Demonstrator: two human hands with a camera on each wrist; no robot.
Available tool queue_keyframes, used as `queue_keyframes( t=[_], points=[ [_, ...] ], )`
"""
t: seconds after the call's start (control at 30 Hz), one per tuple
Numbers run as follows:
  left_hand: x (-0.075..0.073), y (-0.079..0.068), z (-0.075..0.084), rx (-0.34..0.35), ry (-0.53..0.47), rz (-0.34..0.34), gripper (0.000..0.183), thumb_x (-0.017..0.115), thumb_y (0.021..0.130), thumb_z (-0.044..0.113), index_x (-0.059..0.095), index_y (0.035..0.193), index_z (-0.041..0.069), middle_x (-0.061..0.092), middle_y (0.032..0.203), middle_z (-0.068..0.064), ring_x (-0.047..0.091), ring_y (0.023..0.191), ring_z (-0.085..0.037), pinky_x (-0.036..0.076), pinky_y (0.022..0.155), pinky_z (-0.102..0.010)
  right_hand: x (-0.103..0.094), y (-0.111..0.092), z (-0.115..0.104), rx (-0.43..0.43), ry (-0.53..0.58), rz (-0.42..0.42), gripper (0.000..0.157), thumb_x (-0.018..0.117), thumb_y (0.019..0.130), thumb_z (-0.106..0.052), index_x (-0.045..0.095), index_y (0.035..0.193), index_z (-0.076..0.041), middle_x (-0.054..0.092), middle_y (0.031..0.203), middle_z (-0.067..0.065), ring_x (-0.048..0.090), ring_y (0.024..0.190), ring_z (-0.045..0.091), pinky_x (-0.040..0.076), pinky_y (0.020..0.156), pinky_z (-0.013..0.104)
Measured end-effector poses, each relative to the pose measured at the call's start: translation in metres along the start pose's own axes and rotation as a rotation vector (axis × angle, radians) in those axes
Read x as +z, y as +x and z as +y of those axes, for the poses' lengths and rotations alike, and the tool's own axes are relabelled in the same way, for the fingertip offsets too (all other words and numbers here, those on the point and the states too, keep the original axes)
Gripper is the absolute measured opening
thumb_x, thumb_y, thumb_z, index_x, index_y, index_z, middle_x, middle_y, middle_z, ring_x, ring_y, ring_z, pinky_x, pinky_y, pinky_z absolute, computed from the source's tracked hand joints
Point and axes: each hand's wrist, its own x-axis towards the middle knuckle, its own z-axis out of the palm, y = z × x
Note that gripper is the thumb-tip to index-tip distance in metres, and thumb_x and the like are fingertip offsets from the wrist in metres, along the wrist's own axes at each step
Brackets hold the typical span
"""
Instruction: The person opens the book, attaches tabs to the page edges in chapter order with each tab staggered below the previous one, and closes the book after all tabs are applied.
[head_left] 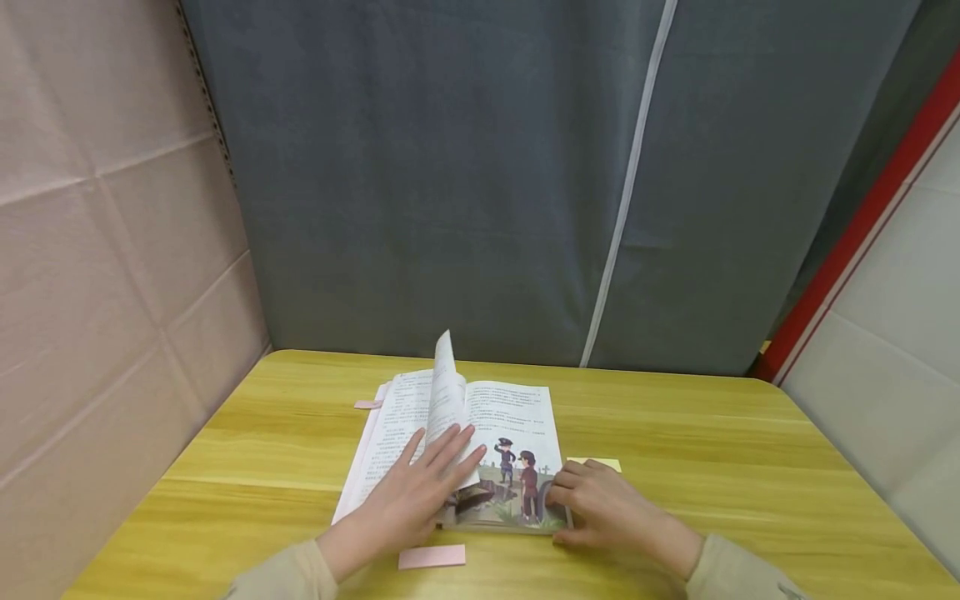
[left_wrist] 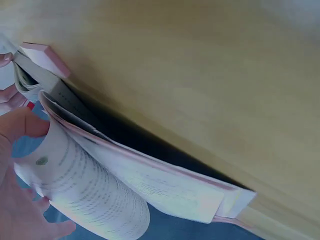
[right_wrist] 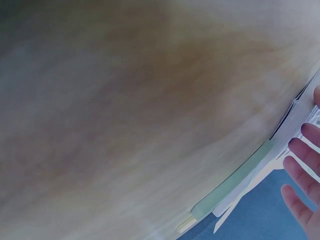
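Observation:
An open book (head_left: 510, 408) lies on the table, with printed text and a picture of two cartoon figures on its right-hand page. Its loose page (head_left: 446, 392) stands curled up near the middle. Across the lower part of that page my left hand (head_left: 412, 492) lies with fingers spread and mostly straight; the left wrist view shows its thumb by the curled page (left_wrist: 95, 185). My right hand (head_left: 600, 504) holds the book's lower right corner, thumb at the bottom edge and fingers over the page. In the right wrist view, those fingertips (right_wrist: 300, 145) are beside the page edges.
A pink sticky pad (head_left: 432, 557) lies on the wooden table (head_left: 697, 442) below the book. One pink note (head_left: 367, 404) sticks out at the book's left, a yellow note (head_left: 611, 463) at its right. Behind the table hangs a dark grey curtain (head_left: 450, 183).

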Motion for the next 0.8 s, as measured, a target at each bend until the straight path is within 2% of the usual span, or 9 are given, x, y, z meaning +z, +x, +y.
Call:
queue_keyframes(
  t=[0.17, 0.33, 0.4, 0.5, 0.57, 0.63, 0.7, 0.8],
  points=[
    [0.005, -0.004, -0.004, -0.012, 0.013, 0.013, 0.099, 0.068, 0.058, 0.012, 0.015, 0.142, 0.014, 0.009, 0.144, -0.013, 0.004, 0.130, -0.029, 0.008, 0.098, -0.055, 0.000, 0.000, 0.000, -0.001, 0.001, 0.005, 0.037, 0.064, 0.069, -0.051, 0.061, 0.086, -0.018, 0.054, 0.084, -0.006, 0.049, 0.077, 0.011, 0.043, 0.063, 0.029],
    [0.006, -0.005, -0.007, -0.016, 0.053, 0.003, 0.089, 0.067, 0.061, 0.015, 0.025, 0.139, 0.014, 0.015, 0.143, -0.012, 0.012, 0.129, -0.029, 0.005, 0.097, -0.057, 0.001, 0.000, 0.001, -0.002, -0.007, 0.001, 0.037, 0.063, 0.069, -0.051, 0.061, 0.086, -0.018, 0.055, 0.084, -0.006, 0.050, 0.079, 0.012, 0.043, 0.063, 0.029],
    [0.006, -0.005, -0.006, -0.015, 0.037, -0.014, 0.081, 0.067, 0.063, 0.017, 0.031, 0.137, 0.014, 0.026, 0.139, -0.011, 0.023, 0.126, -0.029, 0.010, 0.097, -0.056, 0.002, 0.000, 0.001, -0.004, -0.010, 0.004, 0.037, 0.064, 0.069, -0.051, 0.060, 0.086, -0.018, 0.055, 0.084, -0.006, 0.050, 0.078, 0.012, 0.043, 0.062, 0.029],
    [0.005, -0.005, -0.004, 0.000, -0.030, -0.038, 0.065, 0.064, 0.069, 0.019, 0.043, 0.130, 0.013, 0.045, 0.126, -0.007, 0.041, 0.115, -0.025, 0.026, 0.094, -0.051, 0.002, 0.000, 0.002, -0.007, -0.009, 0.011, 0.036, 0.064, 0.069, -0.051, 0.060, 0.085, -0.019, 0.055, 0.084, -0.006, 0.050, 0.078, 0.012, 0.042, 0.061, 0.028],
    [0.005, -0.003, -0.001, 0.004, -0.074, -0.045, 0.053, 0.061, 0.074, 0.022, 0.049, 0.124, 0.014, 0.054, 0.113, -0.003, 0.049, 0.103, -0.021, 0.037, 0.087, -0.045, 0.003, 0.000, 0.002, -0.007, -0.008, 0.012, 0.036, 0.064, 0.069, -0.051, 0.060, 0.085, -0.019, 0.055, 0.084, -0.006, 0.050, 0.078, 0.012, 0.042, 0.061, 0.028],
    [0.006, -0.001, 0.002, 0.004, -0.084, -0.062, 0.046, 0.059, 0.076, 0.026, 0.052, 0.120, 0.014, 0.056, 0.103, 0.000, 0.052, 0.093, -0.017, 0.044, 0.078, -0.037, 0.002, 0.000, 0.001, -0.005, -0.007, 0.010, 0.037, 0.064, 0.069, -0.051, 0.060, 0.086, -0.018, 0.055, 0.084, -0.006, 0.050, 0.078, 0.012, 0.043, 0.062, 0.028],
    [0.006, 0.002, 0.005, -0.010, -0.089, -0.089, 0.043, 0.059, 0.077, 0.035, 0.055, 0.115, 0.015, 0.056, 0.095, 0.002, 0.052, 0.083, -0.013, 0.045, 0.067, -0.030, 0.002, 0.000, 0.001, -0.003, -0.005, 0.006, 0.037, 0.063, 0.069, -0.051, 0.061, 0.086, -0.018, 0.055, 0.084, -0.006, 0.051, 0.078, 0.012, 0.043, 0.063, 0.029],
    [0.008, 0.006, 0.009, -0.041, -0.098, -0.130, 0.045, 0.059, 0.075, 0.047, 0.056, 0.108, 0.017, 0.052, 0.086, 0.005, 0.047, 0.073, -0.010, 0.040, 0.055, -0.022, 0.002, 0.000, 0.001, -0.001, 0.001, 0.005, 0.037, 0.064, 0.069, -0.051, 0.061, 0.086, -0.018, 0.055, 0.084, -0.006, 0.050, 0.078, 0.011, 0.044, 0.063, 0.030]
  ],
)
